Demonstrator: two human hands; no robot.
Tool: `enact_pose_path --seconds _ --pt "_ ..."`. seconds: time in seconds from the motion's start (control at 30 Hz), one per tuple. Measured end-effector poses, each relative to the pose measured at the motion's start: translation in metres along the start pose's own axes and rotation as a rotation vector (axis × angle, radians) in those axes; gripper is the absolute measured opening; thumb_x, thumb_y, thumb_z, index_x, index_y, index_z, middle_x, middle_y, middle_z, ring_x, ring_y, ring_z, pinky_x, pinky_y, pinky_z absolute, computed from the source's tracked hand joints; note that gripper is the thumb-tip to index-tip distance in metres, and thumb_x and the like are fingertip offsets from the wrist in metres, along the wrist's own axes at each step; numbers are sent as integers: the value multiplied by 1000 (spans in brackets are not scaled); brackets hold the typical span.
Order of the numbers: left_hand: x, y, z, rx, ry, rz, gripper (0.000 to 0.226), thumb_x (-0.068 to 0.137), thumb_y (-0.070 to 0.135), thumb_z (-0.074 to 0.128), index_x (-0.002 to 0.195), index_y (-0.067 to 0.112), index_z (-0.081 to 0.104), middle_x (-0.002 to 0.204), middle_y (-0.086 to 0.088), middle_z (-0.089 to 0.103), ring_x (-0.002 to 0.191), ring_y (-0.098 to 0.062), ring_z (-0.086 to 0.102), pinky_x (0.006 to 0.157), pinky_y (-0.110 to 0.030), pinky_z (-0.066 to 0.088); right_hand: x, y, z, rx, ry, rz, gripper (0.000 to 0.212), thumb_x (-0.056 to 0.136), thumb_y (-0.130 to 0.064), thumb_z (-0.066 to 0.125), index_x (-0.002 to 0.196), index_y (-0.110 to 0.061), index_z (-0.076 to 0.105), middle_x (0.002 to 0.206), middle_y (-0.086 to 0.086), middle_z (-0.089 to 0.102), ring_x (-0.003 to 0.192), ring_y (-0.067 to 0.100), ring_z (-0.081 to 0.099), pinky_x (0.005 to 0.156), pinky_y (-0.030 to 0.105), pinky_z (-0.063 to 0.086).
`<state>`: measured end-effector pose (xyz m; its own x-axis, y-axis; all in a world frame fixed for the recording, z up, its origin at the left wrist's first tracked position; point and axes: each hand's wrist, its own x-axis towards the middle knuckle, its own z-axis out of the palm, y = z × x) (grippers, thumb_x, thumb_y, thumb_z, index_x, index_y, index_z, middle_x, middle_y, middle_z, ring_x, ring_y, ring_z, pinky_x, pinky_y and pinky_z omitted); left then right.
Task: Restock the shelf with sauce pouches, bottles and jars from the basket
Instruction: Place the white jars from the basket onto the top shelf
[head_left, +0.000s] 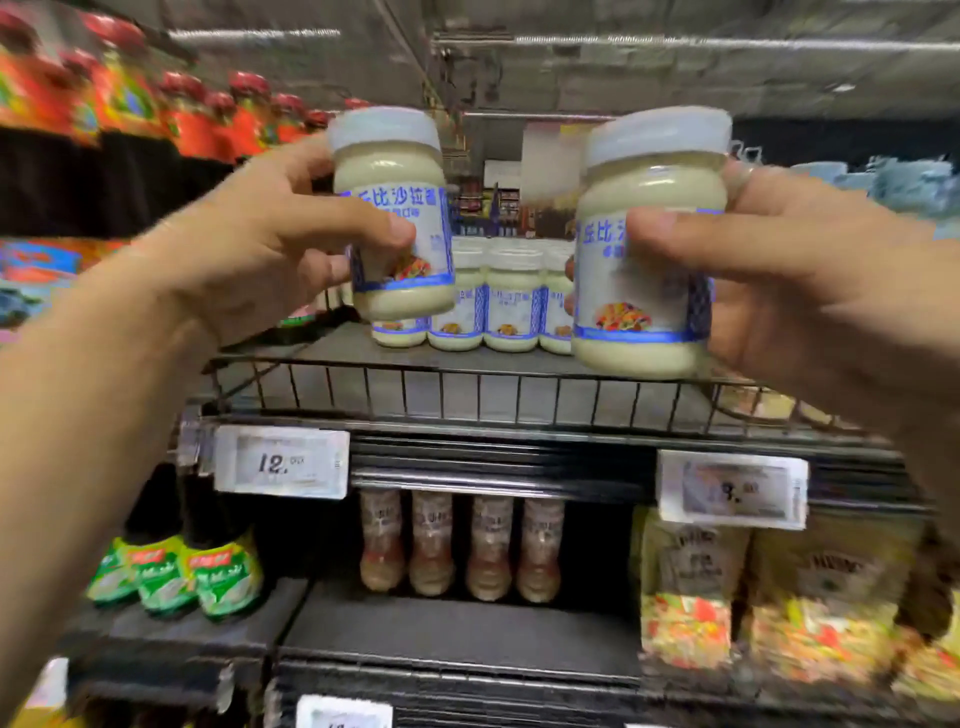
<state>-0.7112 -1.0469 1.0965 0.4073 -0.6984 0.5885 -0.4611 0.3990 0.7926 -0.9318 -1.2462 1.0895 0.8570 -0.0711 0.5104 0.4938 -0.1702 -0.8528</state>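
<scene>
Gripped upright, one per hand: left hand (249, 234) holds left jar (392, 218), right hand (810, 280) holds right jar (649, 244). Both above wire rail (467, 395), frame centre; shelved jar row (488, 306) behind, between them. Left jar nearer the row.

Clear glossy jars (395, 218) with smooth pale plastic lids; black wire-metal shelf rail (467, 387); matt dark shelf board (332, 345).

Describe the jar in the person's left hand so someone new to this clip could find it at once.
Start at the wire-fronted shelf with a row of shelved jars at its back. Two identical white-lidded jars are held up before it. The left-hand jar is gripped by the left hand and tilts, unlike the right-hand jar.
</scene>
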Motion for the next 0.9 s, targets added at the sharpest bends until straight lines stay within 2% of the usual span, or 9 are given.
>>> enact_pose_path --seconds 0.1,0.2,0.27,0.33,0.43,0.53,0.6,0.7,0.9 --pt "16 8 -23 148 -62 -57 58 58 6 85 112 20 67 87 3 72 77 -12 71 67 -23 57 35 -4 -1 -110 -22 44 55 78 -15 73 131 -7 60 113 7 67 99 18 67 86 43 60" --pt "31 9 -39 223 -115 -96 47 65 -3 81 102 22 67 82 4 74 74 -10 73 61 -20 56 67 -4 6 -226 -36 129 60 76 -16 73 134 -5 57 107 6 65 93 17 67 81 44 60" --pt "40 5 -47 254 -126 -138 51 63 -2 80 106 23 68 87 1 75 80 -13 74 65 -23 58 87 -1 11 -268 -43 197 53 81 -11 73 131 -2 58 99 6 65 86 18 67 78 49 61" --pt "47 -2 -52 308 -131 -191 59 59 0 83 111 25 69 94 -2 75 89 -17 74 78 -30 61 105 4 14 -317 -11 246 47 84 -8 75 129 -6 61 95 3 68 84 17 68 79 46 60" --pt "53 -12 -54 373 -144 -257 66 55 4 87 115 24 71 104 -9 75 100 -23 74 95 -42 57 125 15 17 -410 -4 276 43 86 -8 74 128 -11 63 99 -3 69 94 13 68 101 42 51" --pt "55 -23 -52 458 -161 -286 68 62 -8 84 122 20 69 115 -14 73 109 -27 71 96 -44 57 136 31 15 -386 43 324 54 82 -9 79 132 -13 60 117 0 73 111 15 68 113 47 40" --pt "53 -31 -54 490 -160 -292 70 63 -15 82 123 17 67 114 -16 73 108 -27 71 87 -37 61 137 45 14 -378 89 343 62 78 -8 83 134 -14 57 122 3 72 115 17 67 112 48 41" --pt "49 -35 -59 534 -190 -299 70 62 -16 83 121 18 68 107 -13 76 99 -23 74 73 -24 59 134 64 13 -355 111 355 63 73 -3 85 130 -13 58 113 4 75 108 18 71 108 49 46" --pt "45 -39 -64 601 -210 -303 71 61 -9 88 121 23 68 103 -11 77 93 -24 76 69 -23 58 136 76 9 -256 111 314 61 71 9 82 125 -10 59 108 11 76 101 20 74 94 43 58"
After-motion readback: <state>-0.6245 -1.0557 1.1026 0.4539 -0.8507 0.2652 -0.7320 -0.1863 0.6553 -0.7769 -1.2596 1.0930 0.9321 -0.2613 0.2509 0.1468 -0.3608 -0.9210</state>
